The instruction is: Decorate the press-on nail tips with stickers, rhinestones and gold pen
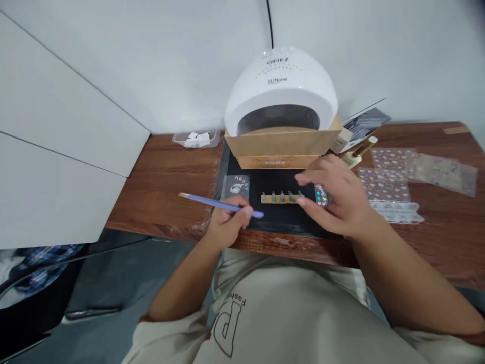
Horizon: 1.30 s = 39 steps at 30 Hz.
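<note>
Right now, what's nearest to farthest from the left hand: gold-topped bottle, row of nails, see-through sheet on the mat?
1. See-through sheet: just beyond the left hand.
2. Row of nails: to the right.
3. Gold-topped bottle: farthest off, right side.

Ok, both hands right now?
Left hand: closed around a purple tool.
Right hand: open, thumb by the strip of nail tips; contact can't be told.

The right hand (pixel 337 197) partly covers the sticker sheet (pixel 321 194) beside the nail strip (pixel 278 199); contact between thumb and strip is indeterminate. Print on the orange box face (pixel 280 162) is illegible. The lower edge crops the shirt (pixel 295 308).
</note>
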{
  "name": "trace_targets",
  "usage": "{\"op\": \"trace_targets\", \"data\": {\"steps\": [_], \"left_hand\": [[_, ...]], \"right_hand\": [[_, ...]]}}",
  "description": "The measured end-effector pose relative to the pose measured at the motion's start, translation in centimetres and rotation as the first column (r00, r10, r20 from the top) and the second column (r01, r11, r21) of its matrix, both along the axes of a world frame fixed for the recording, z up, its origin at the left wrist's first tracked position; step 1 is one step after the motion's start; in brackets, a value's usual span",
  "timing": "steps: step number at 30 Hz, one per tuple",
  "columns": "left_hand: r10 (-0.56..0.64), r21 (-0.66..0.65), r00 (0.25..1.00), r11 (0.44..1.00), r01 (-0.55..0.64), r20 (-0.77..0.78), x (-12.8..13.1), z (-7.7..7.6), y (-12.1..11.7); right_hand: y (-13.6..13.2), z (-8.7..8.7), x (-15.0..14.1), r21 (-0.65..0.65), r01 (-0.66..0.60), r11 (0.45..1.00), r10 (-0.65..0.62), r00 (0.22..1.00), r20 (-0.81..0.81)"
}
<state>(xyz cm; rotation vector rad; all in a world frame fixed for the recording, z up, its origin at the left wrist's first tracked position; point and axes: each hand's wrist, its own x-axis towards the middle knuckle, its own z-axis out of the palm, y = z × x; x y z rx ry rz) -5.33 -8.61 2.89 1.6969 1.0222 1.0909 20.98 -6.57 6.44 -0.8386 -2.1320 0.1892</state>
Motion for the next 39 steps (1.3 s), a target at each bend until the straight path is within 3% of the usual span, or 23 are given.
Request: {"op": "trace_targets", "data": {"steps": [1,2,3,5,7,10,12,13,15,17,19,20,21,22,24,27,33,39], "left_hand": [[-0.108,-0.179,0.994,0.978,0.109,0.02,0.6,1.1,-0.9],[-0.229,-0.35,0.972,0.908,0.23,0.046,1.2,2.1,-1.7],[-0.337,-0.491,0.937,0.804,0.336,0.09,1.9,3.0,-2.4],[-0.513,-0.687,0.836,0.537,0.49,0.195,3.2,4.0,-3.0],[-0.612,-0.783,0.748,0.323,0.532,0.256,4.8,4.1,-2.8],[-0.697,-0.836,0.651,0.136,0.532,0.301,7.0,3.5,-2.3],[-0.711,-0.834,0.621,0.089,0.545,0.33,8.0,3.2,-2.3],[-0.709,-0.824,0.625,0.111,0.556,0.326,8.2,3.1,-2.4],[-0.696,-0.776,0.666,0.253,0.578,0.269,7.8,3.4,-2.6],[-0.646,-0.669,0.751,0.499,0.551,0.137,6.5,3.7,-2.1],[-0.488,-0.471,0.871,0.781,0.411,-0.05,4.7,3.7,-0.6],[-0.377,-0.325,0.916,0.891,0.318,-0.137,3.8,3.5,0.5],[-0.27,-0.173,0.943,0.956,0.238,-0.195,3.0,3.0,1.8],[-0.188,-0.053,0.953,0.982,0.18,-0.238,2.3,2.4,3.1],[-0.099,0.126,0.958,0.983,0.137,-0.268,1.4,0.8,5.6],[-0.109,0.283,0.954,0.94,0.19,-0.28,0.8,-1.2,7.6],[-0.217,0.367,0.936,0.876,0.311,-0.276,0.7,-2.5,7.8],[-0.281,0.392,0.921,0.842,0.372,-0.27,0.9,-3.3,8.2]], "right_hand": [[-0.8,0.6,0.5,-0.007,-0.07,0.998,0.07,0.997,0.011],[-1.7,0.9,0.8,-0.029,-0.132,0.991,0.134,0.989,0.066],[-2.5,1.0,1.1,-0.056,-0.2,0.978,0.206,0.966,0.159],[-4.1,0.5,1.1,-0.07,-0.302,0.951,0.31,0.906,0.29],[-5.4,-0.7,0.8,-0.042,-0.284,0.958,0.279,0.887,0.369],[-6.4,-2.5,0.4,0.086,-0.207,0.975,0.165,0.924,0.346],[-6.8,-3.2,0.5,0.159,-0.179,0.971,0.119,0.936,0.332],[-6.8,-3.3,0.6,0.18,-0.174,0.968,0.107,0.938,0.329],[-6.6,-3.4,1.1,0.182,-0.166,0.969,0.107,0.949,0.298],[-5.9,-3.3,1.7,0.15,-0.129,0.98,0.095,0.972,0.216],[-4.5,-3.0,2.1,0.095,-0.058,0.994,0.045,0.989,0.138],[-3.5,-2.8,2.2,0.064,-0.021,0.998,0.012,0.991,0.132],[-2.5,-2.6,2.1,0.023,0.002,1.0,-0.005,0.989,0.146],[-1.4,-2.5,1.9,-0.027,0.028,0.999,-0.022,0.982,0.19],[0.7,-2.4,1.0,-0.148,0.057,0.987,-0.005,0.943,0.334],[2.7,-2.8,-0.8,-0.267,0.105,0.958,0.022,0.902,0.432],[3.0,-4.3,-2.6,-0.302,0.127,0.945,0.048,0.858,0.511],[3.0,-5.1,-2.6,-0.265,0.074,0.961,0.059,0.886,0.461]]}}
